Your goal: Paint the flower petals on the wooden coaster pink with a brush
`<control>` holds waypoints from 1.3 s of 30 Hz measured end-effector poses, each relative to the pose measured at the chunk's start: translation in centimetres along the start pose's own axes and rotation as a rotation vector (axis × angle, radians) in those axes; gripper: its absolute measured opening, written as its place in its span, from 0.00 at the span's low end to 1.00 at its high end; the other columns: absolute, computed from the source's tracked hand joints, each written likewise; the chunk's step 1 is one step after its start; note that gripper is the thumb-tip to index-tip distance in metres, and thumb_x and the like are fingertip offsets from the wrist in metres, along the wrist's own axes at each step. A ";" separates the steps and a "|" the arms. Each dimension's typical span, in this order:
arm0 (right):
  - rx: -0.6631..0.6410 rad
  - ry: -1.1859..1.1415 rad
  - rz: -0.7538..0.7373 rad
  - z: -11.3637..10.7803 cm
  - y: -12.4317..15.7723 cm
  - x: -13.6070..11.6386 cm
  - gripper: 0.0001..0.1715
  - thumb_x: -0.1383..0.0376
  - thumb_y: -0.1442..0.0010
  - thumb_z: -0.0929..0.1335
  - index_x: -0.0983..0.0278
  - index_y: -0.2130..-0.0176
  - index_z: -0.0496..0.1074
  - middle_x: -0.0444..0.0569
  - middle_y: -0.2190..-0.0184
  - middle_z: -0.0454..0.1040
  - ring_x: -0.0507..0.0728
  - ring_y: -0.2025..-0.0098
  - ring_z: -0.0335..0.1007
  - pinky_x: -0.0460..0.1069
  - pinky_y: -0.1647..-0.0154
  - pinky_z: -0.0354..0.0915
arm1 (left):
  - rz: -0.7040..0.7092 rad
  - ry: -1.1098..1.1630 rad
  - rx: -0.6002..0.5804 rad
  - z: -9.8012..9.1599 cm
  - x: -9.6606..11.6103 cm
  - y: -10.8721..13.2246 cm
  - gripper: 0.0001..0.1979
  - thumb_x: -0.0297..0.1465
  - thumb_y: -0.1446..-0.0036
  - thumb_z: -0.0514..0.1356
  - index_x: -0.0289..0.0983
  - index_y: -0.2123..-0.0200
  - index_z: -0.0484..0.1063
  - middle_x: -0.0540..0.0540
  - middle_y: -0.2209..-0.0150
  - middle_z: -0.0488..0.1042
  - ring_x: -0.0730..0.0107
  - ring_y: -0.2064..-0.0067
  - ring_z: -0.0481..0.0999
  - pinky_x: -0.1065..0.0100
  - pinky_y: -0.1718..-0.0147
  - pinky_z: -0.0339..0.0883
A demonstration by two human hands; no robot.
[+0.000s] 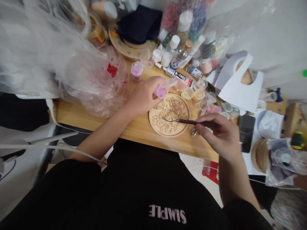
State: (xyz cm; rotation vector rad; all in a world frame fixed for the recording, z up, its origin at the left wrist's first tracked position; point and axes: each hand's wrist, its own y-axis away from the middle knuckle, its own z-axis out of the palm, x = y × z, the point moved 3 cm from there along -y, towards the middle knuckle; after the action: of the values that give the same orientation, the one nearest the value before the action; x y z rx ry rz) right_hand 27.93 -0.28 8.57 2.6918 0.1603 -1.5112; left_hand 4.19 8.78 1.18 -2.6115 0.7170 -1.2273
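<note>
My left hand [144, 95] is closed round a small clear cup of pink paint [161, 91], held just above the upper left edge of a round wooden disc [169, 115] with a gold-outlined flower pattern. My right hand [220, 134] pinches a thin dark brush [192, 122] that lies nearly level, its tip touching the disc's left part. The disc rests flat on the wooden table [96, 118] near its front edge.
Several small paint cups [199, 94] sit right of the disc. A pink jar [136, 71], a B-7000 glue tube [179, 76] and bottles [178, 54] stand behind. Crumpled plastic bags [93, 80] fill the left. A black phone [247, 132] and white paper [240, 86] lie right.
</note>
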 end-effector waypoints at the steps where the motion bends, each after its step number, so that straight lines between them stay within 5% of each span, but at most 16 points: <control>1: -0.001 -0.004 -0.011 0.0 -0.1 0.0 0.04 0.63 0.44 0.76 0.60 0.66 0.80 0.44 0.72 0.80 0.52 0.74 0.77 0.47 0.69 0.78 | 0.000 0.004 -0.005 0.0 0.0 0.0 0.15 0.26 0.41 0.64 0.37 0.51 0.71 0.45 0.54 0.79 0.59 0.51 0.81 0.59 0.52 0.74; 39: -0.022 0.020 -0.053 0.1 0.3 0.3 0.03 0.68 0.42 0.73 0.60 0.65 0.79 0.45 0.70 0.81 0.53 0.70 0.79 0.47 0.69 0.77 | -0.026 0.011 -0.022 -0.1 0.2 0.0 0.14 0.25 0.43 0.65 0.38 0.53 0.71 0.46 0.55 0.79 0.58 0.52 0.81 0.57 0.52 0.76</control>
State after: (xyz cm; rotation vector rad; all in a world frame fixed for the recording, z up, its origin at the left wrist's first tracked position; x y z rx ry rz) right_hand 28.01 -0.60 8.24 2.7072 0.2495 -1.4879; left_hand 4.21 8.74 1.40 -2.6422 0.7046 -1.2483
